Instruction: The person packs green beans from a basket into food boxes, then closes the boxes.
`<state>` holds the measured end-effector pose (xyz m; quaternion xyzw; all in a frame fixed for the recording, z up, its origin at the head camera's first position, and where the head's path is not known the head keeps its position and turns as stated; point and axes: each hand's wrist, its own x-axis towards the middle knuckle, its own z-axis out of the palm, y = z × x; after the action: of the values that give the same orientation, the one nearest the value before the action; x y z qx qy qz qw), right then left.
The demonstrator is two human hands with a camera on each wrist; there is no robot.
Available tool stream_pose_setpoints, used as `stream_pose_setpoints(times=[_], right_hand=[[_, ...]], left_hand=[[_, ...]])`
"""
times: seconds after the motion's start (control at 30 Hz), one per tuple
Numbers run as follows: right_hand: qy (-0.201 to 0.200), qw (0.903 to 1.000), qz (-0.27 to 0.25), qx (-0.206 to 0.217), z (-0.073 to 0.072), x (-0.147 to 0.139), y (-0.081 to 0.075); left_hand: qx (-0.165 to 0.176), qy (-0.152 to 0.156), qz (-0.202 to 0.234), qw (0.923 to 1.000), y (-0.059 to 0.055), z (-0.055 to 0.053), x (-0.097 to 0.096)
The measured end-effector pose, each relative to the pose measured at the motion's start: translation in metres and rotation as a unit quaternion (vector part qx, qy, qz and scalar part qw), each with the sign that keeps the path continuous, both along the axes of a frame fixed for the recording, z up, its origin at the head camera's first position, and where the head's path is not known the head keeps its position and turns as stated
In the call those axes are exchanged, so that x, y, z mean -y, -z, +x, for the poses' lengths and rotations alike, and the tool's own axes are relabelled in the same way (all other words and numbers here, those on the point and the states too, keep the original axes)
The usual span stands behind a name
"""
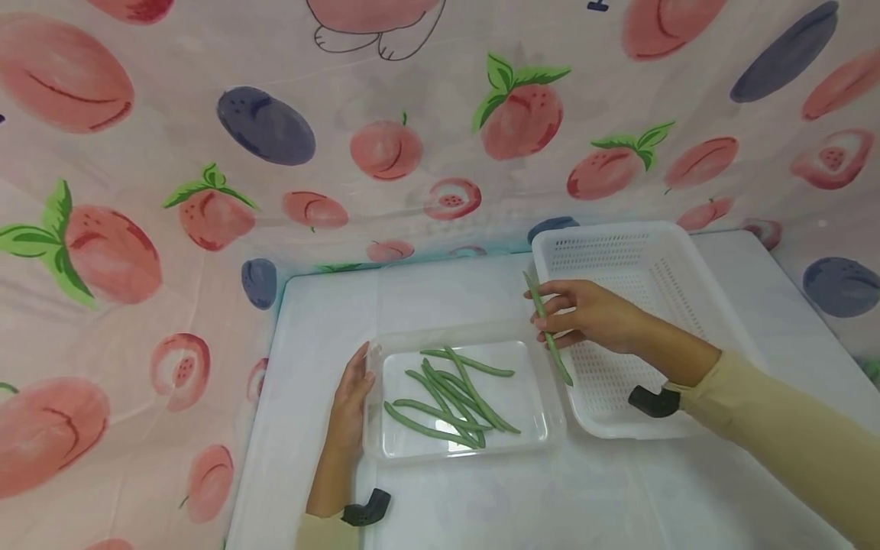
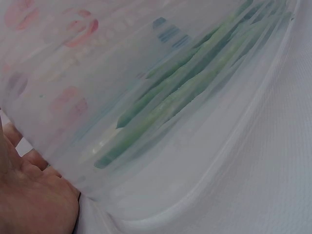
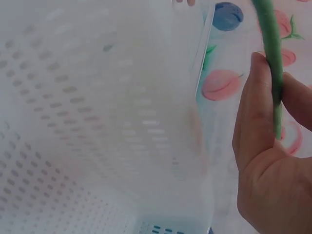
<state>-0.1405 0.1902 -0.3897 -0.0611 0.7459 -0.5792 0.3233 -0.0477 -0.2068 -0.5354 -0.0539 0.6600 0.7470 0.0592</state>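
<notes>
My right hand (image 1: 596, 315) pinches a single green bean (image 1: 550, 336) between thumb and fingers, over the left rim of the white perforated basket (image 1: 715, 305). In the right wrist view that bean (image 3: 273, 53) stands nearly upright between the fingertips. Several green beans (image 1: 454, 397) lie crossed in a clear plastic container (image 1: 464, 457) left of the basket. At the container's left wall rests my left hand (image 1: 352, 401), its thumb near the rim. Through the cloudy wall in the left wrist view, beans (image 2: 165, 97) show as blurred green strips.
Both containers stand side by side on a white-covered table (image 1: 440, 512). A fruit-printed cloth (image 1: 412, 84) hangs behind the table and along its sides. A black wrist mount (image 1: 653, 401) on the right arm overlaps the basket in the head view.
</notes>
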Motion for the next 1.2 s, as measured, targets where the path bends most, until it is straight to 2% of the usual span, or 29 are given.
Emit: stream_pose_setpoints(times=[0.3,0.8,1.2], right_hand=[[-0.010,0.9999,-0.001,0.004,0.001,0.022,-0.001],[-0.042,0.9987,-0.008,0.026,0.003,0.051,-0.001],[-0.065,0.9969,-0.019,0.041,0.010,0.069,-0.004]], left_hand=[[0.001,0.001,0.003,1.0000,-0.003,0.000,-0.001],[-0.002,0.001,0.010,0.9999,-0.001,0.000,0.000],[-0.006,0.003,0.005,1.0000,-0.001,0.000,0.000]])
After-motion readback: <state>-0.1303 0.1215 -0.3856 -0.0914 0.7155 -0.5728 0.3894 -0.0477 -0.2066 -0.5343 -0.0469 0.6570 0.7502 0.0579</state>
